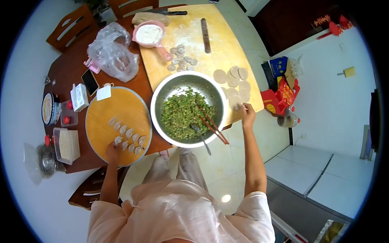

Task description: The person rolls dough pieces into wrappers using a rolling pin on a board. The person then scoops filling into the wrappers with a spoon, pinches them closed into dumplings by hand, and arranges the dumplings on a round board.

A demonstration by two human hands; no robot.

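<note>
Two bare hands reach out past a pale shirt (182, 210). The left hand (113, 152) is over the near edge of a round board (105, 117), its fingertips at the end dumpling (118, 140) of the nearer of two slanting rows; the fingers are partly curled, but I cannot tell how firmly they grip. The right hand (248, 116) is at the near right corner of a wooden board (251, 87), thumb and fingers drawn together on the edge of a thin dough round (235, 102).

Between the hands, a steel bowl (156, 115) holds chopped green filling (182, 113), with a spoon (196, 128) and red-brown chopsticks (214, 128) leaning over its near right rim. More dough rounds (220, 76), some overlapping, lie beyond the right hand. Small floured dough pieces (182, 62) sit just past the bowl. Farther off are a pink scoop (164, 52) of white flour (149, 34), a dark rolling pin (206, 35), a dough lump (150, 18) and a black-handled knife (176, 13). Wooden chairs (75, 25) stand beyond the table (67, 85).
</note>
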